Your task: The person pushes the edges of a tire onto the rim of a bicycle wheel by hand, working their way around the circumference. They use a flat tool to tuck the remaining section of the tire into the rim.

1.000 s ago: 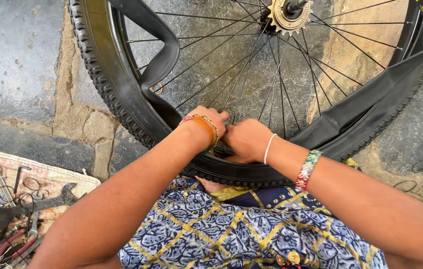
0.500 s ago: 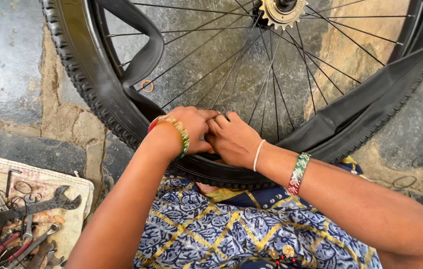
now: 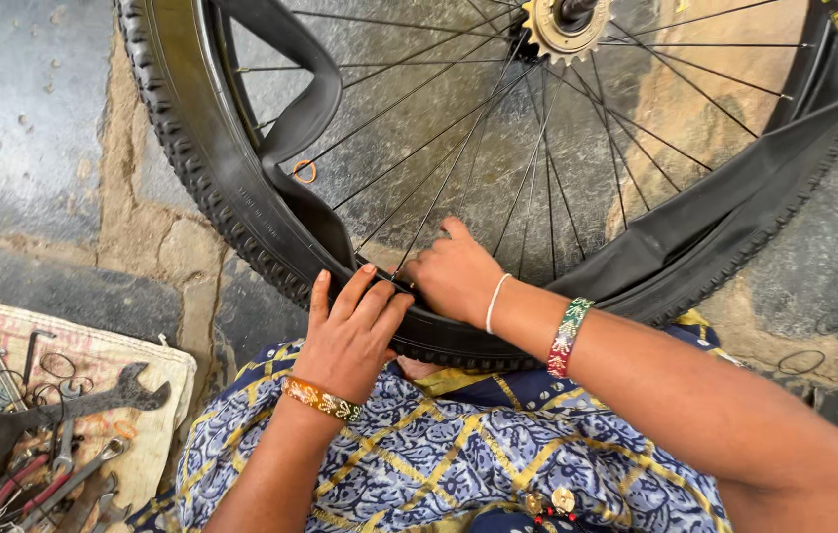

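Bicycle wheel (image 3: 498, 128) upright on the stone floor (image 3: 34, 109), its lowest part resting against the lap in blue and yellow patterned cloth (image 3: 439, 454). Black knobby tyre (image 3: 192, 168) around the rim, black inner tube (image 3: 301, 99) hanging loose inside the spokes on the left and stretched across on the right. Toothed sprocket (image 3: 565, 28) at the hub, near the top edge.

Left hand (image 3: 350, 336) flat on the tyre's lower curve, fingers spread and pressed over the sidewall, not curled around anything; orange patterned bangle (image 3: 320, 398) at the wrist. Right hand (image 3: 454, 274) just beside it, touching it at the rim, fingers curled down over the tyre edge and tube; whether anything is pinched inside, impossible to tell. Thin white band (image 3: 496, 301) and green-and-red beaded bracelet (image 3: 567, 338) on that forearm.

At the floor's lower left corner, a worn cloth mat (image 3: 133, 345) bearing a large open-ended spanner (image 3: 64, 403), smaller wrenches, red-handled tools (image 3: 14, 489) and loose wire rings.
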